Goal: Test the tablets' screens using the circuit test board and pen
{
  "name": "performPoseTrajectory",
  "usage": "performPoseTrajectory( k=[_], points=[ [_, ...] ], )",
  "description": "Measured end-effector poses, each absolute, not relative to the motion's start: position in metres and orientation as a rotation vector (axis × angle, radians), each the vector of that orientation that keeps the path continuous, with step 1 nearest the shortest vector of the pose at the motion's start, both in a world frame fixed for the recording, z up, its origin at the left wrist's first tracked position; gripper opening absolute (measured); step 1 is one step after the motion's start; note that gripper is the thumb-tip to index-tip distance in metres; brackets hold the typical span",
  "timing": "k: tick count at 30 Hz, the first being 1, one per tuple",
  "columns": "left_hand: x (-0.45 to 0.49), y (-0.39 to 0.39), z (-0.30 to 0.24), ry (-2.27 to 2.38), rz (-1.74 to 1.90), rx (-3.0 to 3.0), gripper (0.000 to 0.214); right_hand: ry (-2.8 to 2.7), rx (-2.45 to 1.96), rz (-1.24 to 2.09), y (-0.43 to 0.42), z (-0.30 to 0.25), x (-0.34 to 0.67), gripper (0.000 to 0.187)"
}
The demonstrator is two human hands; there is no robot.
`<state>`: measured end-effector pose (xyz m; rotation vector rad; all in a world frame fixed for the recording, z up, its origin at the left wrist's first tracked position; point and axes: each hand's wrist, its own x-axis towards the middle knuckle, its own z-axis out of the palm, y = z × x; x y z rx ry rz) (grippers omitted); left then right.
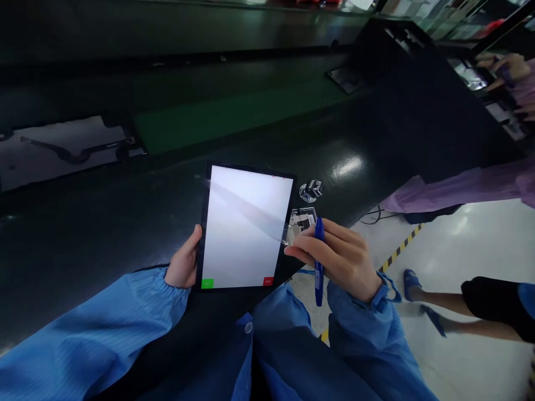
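Observation:
A tablet (248, 228) lies tilted in front of me, its screen lit plain white, with a green box and a red box at the lower corners. Along its left edge my left hand (186, 259) grips it, thumb at the rim. At the right edge is my right hand (338, 253), with a blue pen (319, 267) held between its fingers. Thumb and forefinger pinch what looks like the end of a clear strip (286, 236). A faint grey band crosses the screen from there; I cannot tell whether it is film or a reflection.
A shiny metal object (311, 190) and a printed card (304, 218) lie right of the tablet on the dark bench (167, 206). Flat panels (67, 147) rest on the green belt (234, 114). A co-worker's purple sleeve (455, 189) and hand (507, 67) are at right.

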<state>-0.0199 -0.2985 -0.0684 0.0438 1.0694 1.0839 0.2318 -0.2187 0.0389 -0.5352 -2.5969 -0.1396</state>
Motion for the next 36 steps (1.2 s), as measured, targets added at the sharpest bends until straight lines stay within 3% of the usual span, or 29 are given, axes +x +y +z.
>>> performPoseTrajectory(
  k=[12,18,23,28,30,33,36],
  points=[
    [-0.013,-0.297,-0.054,1.067,1.15,0.056,0.061,-2.584,-0.616,-0.129,-0.222,0.043,0.261,0.009],
    [-0.017,-0.303,-0.067,1.013,1.156,0.058,0.052,-2.53,-0.618,-0.079,-0.219,0.039,0.251,0.01],
    [-0.022,-0.305,-0.076,0.929,1.144,0.034,0.04,-2.433,-0.444,0.552,-0.224,0.043,0.244,0.012],
    [-0.02,-0.305,-0.069,0.892,1.163,-0.01,0.03,-2.683,-0.109,1.155,-0.21,0.044,0.228,0.02],
    [-0.017,-0.305,-0.064,0.941,1.187,-0.011,0.03,-2.627,-0.116,1.07,-0.202,0.039,0.216,0.019],
    [-0.014,-0.306,-0.059,0.993,1.171,-0.008,0.036,-2.523,-0.397,0.506,-0.194,0.029,0.194,0.011],
    [-0.014,-0.308,-0.059,1.049,1.153,-0.024,0.042,-2.559,-0.566,0.117,-0.188,0.023,0.178,0.016]
  ],
)
